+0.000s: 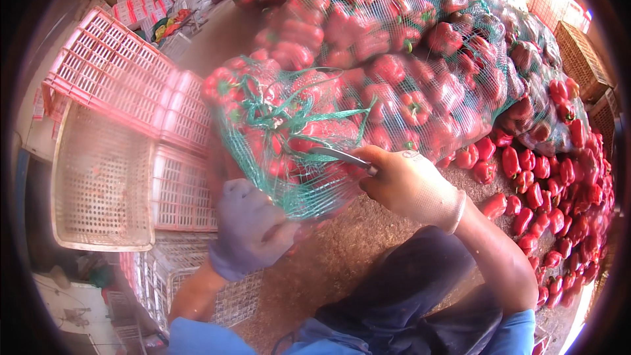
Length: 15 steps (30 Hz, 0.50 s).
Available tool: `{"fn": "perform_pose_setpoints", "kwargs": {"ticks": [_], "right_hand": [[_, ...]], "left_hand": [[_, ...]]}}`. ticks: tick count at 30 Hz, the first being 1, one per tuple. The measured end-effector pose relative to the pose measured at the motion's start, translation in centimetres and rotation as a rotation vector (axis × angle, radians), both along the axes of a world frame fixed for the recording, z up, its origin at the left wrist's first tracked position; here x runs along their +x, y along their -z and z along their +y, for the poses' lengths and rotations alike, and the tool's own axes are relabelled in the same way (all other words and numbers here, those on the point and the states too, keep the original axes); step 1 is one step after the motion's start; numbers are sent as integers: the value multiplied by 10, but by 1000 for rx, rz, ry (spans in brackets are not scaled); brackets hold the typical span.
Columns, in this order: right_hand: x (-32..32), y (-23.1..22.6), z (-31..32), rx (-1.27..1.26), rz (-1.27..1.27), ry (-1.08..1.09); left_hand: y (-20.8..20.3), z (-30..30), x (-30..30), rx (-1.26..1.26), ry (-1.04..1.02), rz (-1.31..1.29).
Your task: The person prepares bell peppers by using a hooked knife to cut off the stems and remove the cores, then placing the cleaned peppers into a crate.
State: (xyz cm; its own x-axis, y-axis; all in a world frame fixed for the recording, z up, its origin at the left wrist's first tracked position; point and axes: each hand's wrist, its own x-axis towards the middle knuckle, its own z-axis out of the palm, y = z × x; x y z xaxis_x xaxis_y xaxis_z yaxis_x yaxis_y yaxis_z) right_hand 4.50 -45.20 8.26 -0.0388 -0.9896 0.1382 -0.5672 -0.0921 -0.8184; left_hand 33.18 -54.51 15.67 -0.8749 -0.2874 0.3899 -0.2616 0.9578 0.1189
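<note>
A green mesh sack (pixel 276 138) full of red bell peppers lies in front of me, its tied mouth bunched up. My right hand (pixel 411 187), in a pale glove, holds a small knife (pixel 338 156) with the blade laid against the netting. My left hand (pixel 253 227), in a blue-grey glove, grips the lower edge of the same green netting. More mesh sacks of red peppers (pixel 401 46) are piled behind it.
Loose red peppers (pixel 545 204) lie scattered along the right on the brown ground. Pink plastic crates (pixel 118 79) and a pale crate (pixel 102 184) stand at the left. Wicker crates (pixel 582 56) sit at the far right. My dark trouser leg (pixel 401 289) is below.
</note>
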Motion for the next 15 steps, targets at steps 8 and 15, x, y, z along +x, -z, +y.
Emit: {"fn": "perform_pose_setpoints", "kwargs": {"ticks": [8,15], "right_hand": [[-22,-16,-72,-18,238,-130],[-8,-11,-137,74,618,-305]], "left_hand": [[12,-1,2,-62,-31,5],[10,-3,-4,-51,-3,40]]}}
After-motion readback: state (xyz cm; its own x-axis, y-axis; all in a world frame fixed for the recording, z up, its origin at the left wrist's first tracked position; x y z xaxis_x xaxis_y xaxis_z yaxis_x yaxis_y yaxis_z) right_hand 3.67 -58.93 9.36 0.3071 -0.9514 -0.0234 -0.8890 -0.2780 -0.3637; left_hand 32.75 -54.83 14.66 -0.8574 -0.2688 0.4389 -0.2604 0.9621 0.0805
